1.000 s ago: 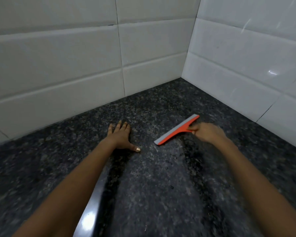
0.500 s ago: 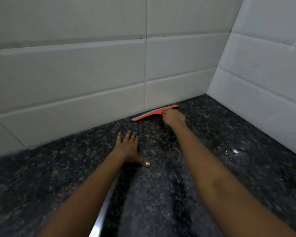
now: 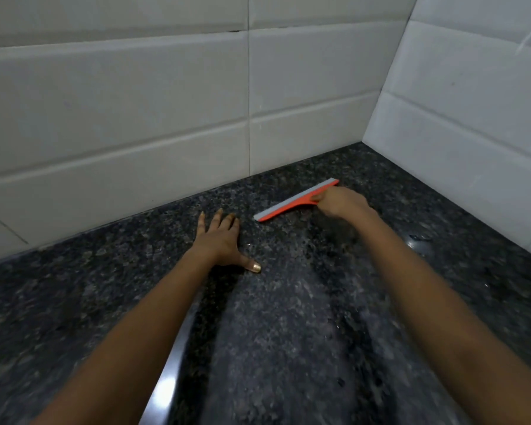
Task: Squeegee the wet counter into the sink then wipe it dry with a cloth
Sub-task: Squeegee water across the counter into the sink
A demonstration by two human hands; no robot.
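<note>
The right hand (image 3: 339,204) grips the orange squeegee with a grey blade (image 3: 295,200), lying on the far dark speckled granite surface (image 3: 288,332), while the left hand (image 3: 219,240) rests spread flat; steady, even pressure should carry the water along.

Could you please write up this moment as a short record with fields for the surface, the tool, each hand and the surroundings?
surface: dark speckled granite counter, glossy with wet glints near the right wall
tool: orange plastic squeegee with a grey rubber blade, blade edge down on the counter, angled toward the corner
right hand: closed around the squeegee handle
left hand: flat on the counter, fingers spread, holding nothing
surroundings: white tiled walls meeting in a corner
sink and cloth: not in view
</note>
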